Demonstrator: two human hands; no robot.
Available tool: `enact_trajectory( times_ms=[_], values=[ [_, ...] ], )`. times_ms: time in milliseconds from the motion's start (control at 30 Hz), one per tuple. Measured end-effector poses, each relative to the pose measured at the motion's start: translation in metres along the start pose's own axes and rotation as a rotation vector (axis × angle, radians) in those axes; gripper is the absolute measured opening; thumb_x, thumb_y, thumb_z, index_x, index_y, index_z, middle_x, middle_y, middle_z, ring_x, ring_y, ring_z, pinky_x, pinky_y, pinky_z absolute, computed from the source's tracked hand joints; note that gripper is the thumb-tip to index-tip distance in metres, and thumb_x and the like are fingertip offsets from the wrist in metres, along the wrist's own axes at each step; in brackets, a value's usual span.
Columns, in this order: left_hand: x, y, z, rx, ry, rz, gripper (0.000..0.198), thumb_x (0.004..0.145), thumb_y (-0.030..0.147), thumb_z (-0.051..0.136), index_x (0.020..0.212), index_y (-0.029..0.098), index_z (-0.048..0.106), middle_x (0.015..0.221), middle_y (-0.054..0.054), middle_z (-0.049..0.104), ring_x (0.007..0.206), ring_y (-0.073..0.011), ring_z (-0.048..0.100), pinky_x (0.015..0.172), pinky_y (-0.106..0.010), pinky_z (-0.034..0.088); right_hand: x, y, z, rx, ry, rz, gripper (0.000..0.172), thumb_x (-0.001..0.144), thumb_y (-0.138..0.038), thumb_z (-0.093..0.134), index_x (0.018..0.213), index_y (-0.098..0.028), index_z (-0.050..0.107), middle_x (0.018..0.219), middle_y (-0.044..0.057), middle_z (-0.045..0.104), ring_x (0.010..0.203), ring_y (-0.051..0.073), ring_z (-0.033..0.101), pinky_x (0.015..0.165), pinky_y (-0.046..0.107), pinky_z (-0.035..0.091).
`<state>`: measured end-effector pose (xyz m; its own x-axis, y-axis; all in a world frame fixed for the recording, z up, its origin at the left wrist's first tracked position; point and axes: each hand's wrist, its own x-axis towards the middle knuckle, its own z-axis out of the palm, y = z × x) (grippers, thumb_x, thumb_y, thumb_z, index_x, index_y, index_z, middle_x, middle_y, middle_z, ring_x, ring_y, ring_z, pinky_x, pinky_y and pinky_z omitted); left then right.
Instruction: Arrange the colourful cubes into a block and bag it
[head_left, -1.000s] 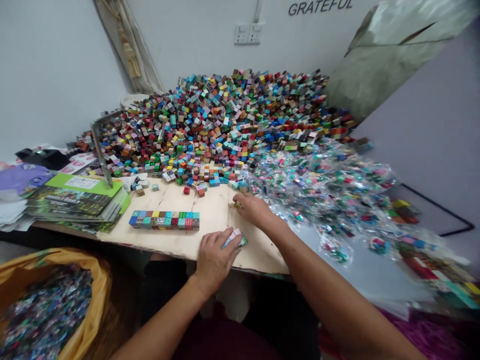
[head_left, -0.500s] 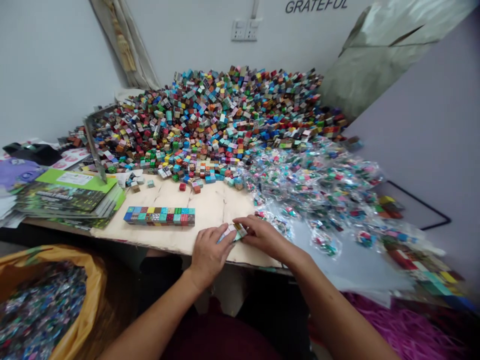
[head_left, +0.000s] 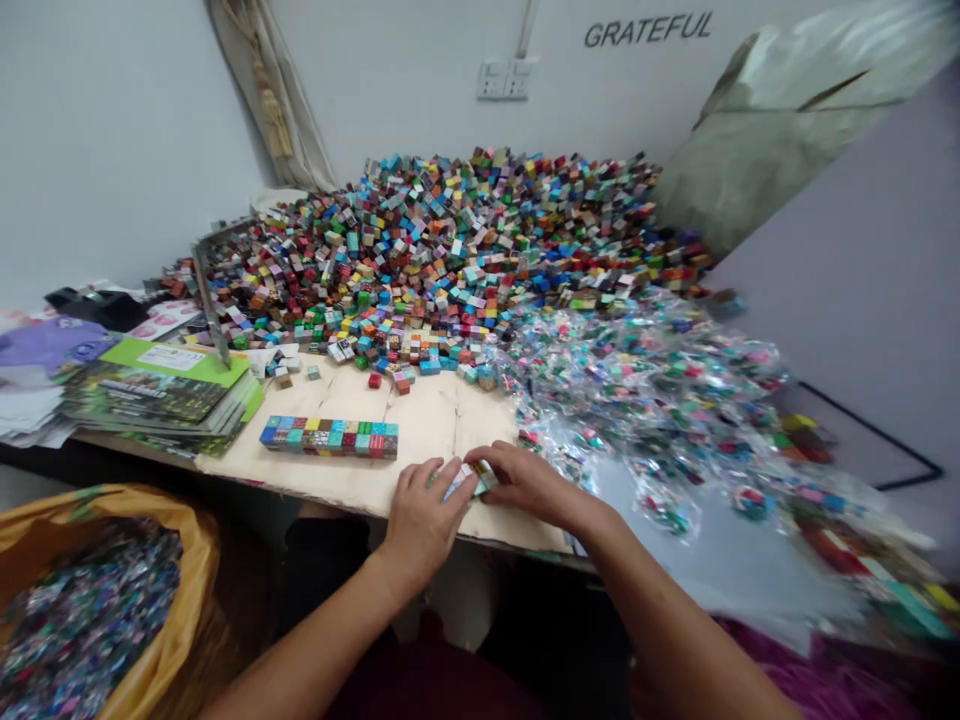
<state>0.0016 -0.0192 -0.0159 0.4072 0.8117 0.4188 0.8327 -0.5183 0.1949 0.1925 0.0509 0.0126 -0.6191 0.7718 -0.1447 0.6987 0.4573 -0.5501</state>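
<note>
1. Both hands were together at the near edge of the board, closed on one small cluster of small printed cubes [head_left: 469, 480]. That put all the handling at this one spot, with neither hand on anything else.
2. The cluster showed pale faces and a green face, with patterned prints too small to read. How many cubes it held was hidden by the fingers.
3. The left hand [head_left: 424, 515] was grasping the cubes from one side, its fingers curled over them, and the right hand [head_left: 525, 487] pressed in from the other side, its fingers bent round the far end. Neither had released.
4. The cubes sat just above the front edge of a worn cardboard board [head_left: 427, 425], between the two hands and touching both.
5. Behind and to the left, a neat row of cubes [head_left: 328, 438] lay along the board, well apart from the hands.
6. Beyond the board rose a great heap of loose coloured cubes [head_left: 450, 240], and to the right spread a mass of clear plastic bags of cubes [head_left: 637, 390].
7. A stack of green-covered booklets [head_left: 161, 395] lay to the left, and below it stood a yellow sack [head_left: 199, 560] full of shiny bagged pieces.
</note>
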Motion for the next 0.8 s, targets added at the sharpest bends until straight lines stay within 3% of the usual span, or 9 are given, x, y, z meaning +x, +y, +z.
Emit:
enact_trajectory(
  times_ms=[167, 233, 333, 433, 567, 700, 800],
  values=[
    [0.009, 0.012, -0.009, -0.012, -0.043, -0.050, 0.040, 0.084, 0.034, 0.059, 0.123, 0.027, 0.052, 0.131, -0.006, 0.053, 0.120, -0.0287, 0.043, 0.096, -0.047, 0.039, 0.010, 0.012, -0.021, 0.212, -0.003, 0.016, 0.057, 0.074, -0.019, 0.063, 0.129, -0.018, 0.048, 0.085, 0.002, 0.058, 0.066, 0.013, 0.053, 0.060, 0.022, 0.042],
    [0.018, 0.014, -0.008, -0.039, -0.087, -0.064, 0.041, 0.083, 0.038, 0.060, 0.122, 0.027, 0.051, 0.129, -0.006, 0.054, 0.116, -0.0270, 0.046, 0.094, -0.045, 0.042, 0.032, 0.008, -0.038, 0.180, 0.079, 0.031, 0.044, 0.081, -0.024, 0.058, 0.125, -0.017, 0.051, 0.084, 0.002, 0.058, 0.065, 0.014, 0.054, 0.059, 0.022, 0.042],
    [0.031, 0.014, -0.005, -0.068, -0.184, -0.103, 0.040, 0.083, 0.038, 0.061, 0.120, 0.025, 0.051, 0.118, -0.005, 0.058, 0.102, -0.0240, 0.054, 0.083, -0.040, 0.048, 0.082, -0.016, -0.051, -0.083, 0.216, 0.080, 0.028, 0.089, -0.025, 0.053, 0.116, -0.018, 0.057, 0.092, 0.004, 0.060, 0.078, 0.015, 0.057, 0.068, 0.023, 0.044],
    [0.034, 0.010, 0.000, -0.082, -0.218, -0.142, 0.036, 0.084, 0.035, 0.059, 0.117, 0.024, 0.052, 0.107, -0.003, 0.062, 0.093, -0.0228, 0.057, 0.076, -0.040, 0.050, 0.135, -0.042, -0.041, -0.193, 0.207, 0.089, 0.038, 0.088, -0.029, 0.059, 0.125, -0.024, 0.053, 0.113, 0.007, 0.056, 0.095, 0.019, 0.057, 0.077, 0.025, 0.044],
    [0.031, 0.004, 0.009, -0.080, -0.169, -0.149, 0.023, 0.085, 0.030, 0.057, 0.106, 0.021, 0.058, 0.100, -0.004, 0.064, 0.088, -0.0235, 0.058, 0.072, -0.040, 0.051, 0.188, -0.058, -0.013, -0.314, 0.216, 0.179, 0.044, 0.089, -0.036, 0.058, 0.131, -0.024, 0.050, 0.117, 0.015, 0.053, 0.104, 0.029, 0.053, 0.081, 0.036, 0.043],
    [0.030, 0.002, 0.018, -0.078, -0.135, -0.133, 0.017, 0.084, 0.027, 0.058, 0.099, 0.020, 0.062, 0.093, -0.005, 0.065, 0.082, -0.0243, 0.059, 0.065, -0.039, 0.050, 0.216, -0.062, 0.000, -0.415, 0.238, 0.217, 0.030, 0.090, -0.033, 0.054, 0.116, -0.019, 0.059, 0.116, 0.016, 0.054, 0.108, 0.032, 0.050, 0.082, 0.039, 0.042],
    [0.031, 0.003, 0.019, -0.090, -0.111, -0.153, 0.016, 0.086, 0.027, 0.056, 0.099, 0.021, 0.062, 0.094, -0.005, 0.065, 0.082, -0.0241, 0.059, 0.066, -0.039, 0.050, 0.219, -0.062, 0.000, -0.460, 0.243, 0.190, 0.026, 0.089, -0.028, 0.052, 0.112, -0.021, 0.060, 0.114, 0.012, 0.056, 0.104, 0.028, 0.053, 0.080, 0.034, 0.042]
  ],
)
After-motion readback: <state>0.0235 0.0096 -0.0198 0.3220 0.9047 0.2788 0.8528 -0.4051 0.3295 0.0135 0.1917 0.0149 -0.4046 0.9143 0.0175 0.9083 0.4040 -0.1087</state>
